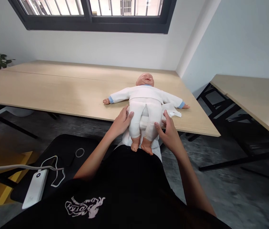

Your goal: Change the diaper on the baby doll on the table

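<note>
Doll on its back, a hand at each leg!
Here's the doll (145, 93) face-up on the table (65, 87), feet over the near edge; left hand (122, 121) and right hand (170, 132) rest thumbs against its legs (gripping doll or cloth? can't tell). Laying-out looks done, white cloth (157, 149) underneath; still left, I'd judge, is the pale flap (170, 108), loose beside the hip.
</note>
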